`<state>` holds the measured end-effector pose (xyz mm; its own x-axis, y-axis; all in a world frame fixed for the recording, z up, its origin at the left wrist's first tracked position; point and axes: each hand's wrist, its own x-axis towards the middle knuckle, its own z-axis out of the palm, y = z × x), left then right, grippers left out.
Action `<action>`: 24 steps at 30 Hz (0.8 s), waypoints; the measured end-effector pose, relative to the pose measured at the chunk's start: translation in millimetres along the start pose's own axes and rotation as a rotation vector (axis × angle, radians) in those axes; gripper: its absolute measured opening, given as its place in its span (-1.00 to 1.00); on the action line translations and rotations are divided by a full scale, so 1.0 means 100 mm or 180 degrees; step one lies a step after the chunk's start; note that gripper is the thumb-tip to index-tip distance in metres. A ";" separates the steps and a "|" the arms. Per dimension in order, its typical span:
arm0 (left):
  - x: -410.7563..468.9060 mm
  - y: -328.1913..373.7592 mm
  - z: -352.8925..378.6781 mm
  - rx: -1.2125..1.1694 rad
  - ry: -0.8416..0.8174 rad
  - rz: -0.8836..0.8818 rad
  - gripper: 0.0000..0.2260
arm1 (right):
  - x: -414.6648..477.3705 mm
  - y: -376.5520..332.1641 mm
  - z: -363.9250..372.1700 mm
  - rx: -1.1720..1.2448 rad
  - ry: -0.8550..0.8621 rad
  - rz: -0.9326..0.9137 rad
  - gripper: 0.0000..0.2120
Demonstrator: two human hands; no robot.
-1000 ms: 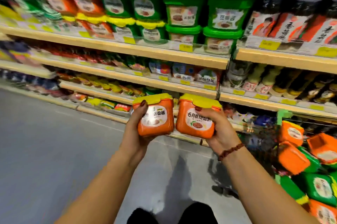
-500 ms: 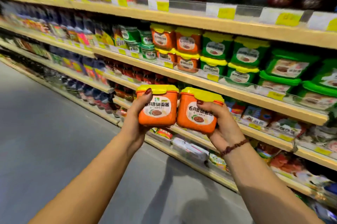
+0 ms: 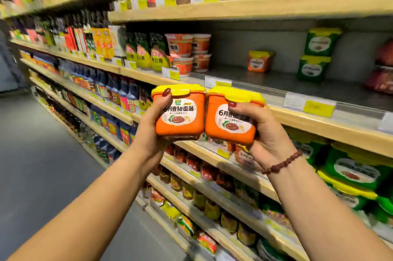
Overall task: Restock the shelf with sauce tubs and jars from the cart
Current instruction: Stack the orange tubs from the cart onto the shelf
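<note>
I hold two orange sauce tubs with yellow lids side by side, touching, in front of the shelving. My left hand (image 3: 152, 126) grips the left tub (image 3: 182, 120), thumb up on its lid. My right hand (image 3: 266, 133) grips the right tub (image 3: 227, 124) from below and the side, thumb near the lid. Just behind and above them runs a shelf level (image 3: 265, 82) with a wide bare stretch. At the back of that level stands one matching orange tub (image 3: 258, 62), with two stacked green tubs (image 3: 316, 54) to its right.
Red cup-shaped containers (image 3: 187, 52) and upright pouches (image 3: 146, 52) fill that level to the left. Green tubs with yellow lids (image 3: 350, 171) crowd the level below at right. Bottles and jars line the lower levels. Grey aisle floor (image 3: 42, 154) stretches to the left. The cart is out of view.
Both hands have risen with the tubs, and my view has swung up and left from the cart to a higher, sparsely stocked shelf level. The grips are unchanged.
</note>
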<state>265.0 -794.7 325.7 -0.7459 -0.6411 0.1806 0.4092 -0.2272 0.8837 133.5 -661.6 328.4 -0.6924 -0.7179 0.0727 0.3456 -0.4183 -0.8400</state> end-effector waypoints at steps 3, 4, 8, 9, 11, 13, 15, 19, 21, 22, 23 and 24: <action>0.37 0.12 0.02 -0.0106 0.0040 0.0171 -0.77 | 0.40 -0.17 0.13 0.0022 -0.0282 -0.0017 -0.20; 0.49 0.17 0.03 -0.0129 0.0027 0.0217 -0.78 | 0.51 -0.23 0.19 0.0019 -0.0350 -0.0051 -0.18; 0.89 0.30 0.04 -0.0207 -0.0012 0.0350 -0.77 | 0.86 -0.41 0.34 -0.0094 -0.0496 -0.0131 -0.32; 0.99 0.32 0.04 -0.0229 -0.0035 0.0383 -0.77 | 0.94 -0.46 0.37 -0.0154 -0.0502 -0.0146 -0.34; 1.19 0.35 0.02 -0.0257 -0.0048 0.0422 -0.77 | 1.12 -0.52 0.43 -0.0249 -0.0407 -0.0241 -0.37; 1.39 0.36 -0.01 -0.0326 -0.0064 0.0472 -0.75 | 1.26 -0.55 0.50 -0.0390 -0.0293 -0.0368 -0.49; 1.62 0.38 -0.08 -0.0440 -0.0130 0.0496 -0.74 | 1.40 -0.55 0.57 -0.0473 -0.0086 -0.0483 -0.53; 2.03 0.39 -0.32 -0.0608 -0.0314 0.0434 -0.78 | 1.72 -0.55 0.67 -0.0632 0.0250 -0.0676 -0.25; 2.22 0.41 -0.46 -0.0675 -0.0398 0.0394 -0.79 | 1.91 -0.56 0.70 -0.0721 0.0499 -0.0733 -0.20; 2.32 0.43 -0.52 -0.0708 -0.0440 0.0366 -0.79 | 2.00 -0.56 0.71 -0.0795 0.0617 -0.0716 -0.26; 2.40 0.44 -0.57 -0.0759 -0.0450 0.0354 -0.79 | 2.08 -0.56 0.71 -0.0867 0.0688 -0.0669 -0.39; 2.49 0.47 -0.62 -0.0815 -0.0465 0.0323 -0.80 | 2.17 -0.56 0.72 -0.0925 0.0749 -0.0619 -0.55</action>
<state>131.4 -1010.5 385.3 -0.7544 -0.5621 0.3390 0.5908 -0.3565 0.7237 9.9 -834.5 429.8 -0.8644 -0.4804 0.1483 0.0245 -0.3349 -0.9419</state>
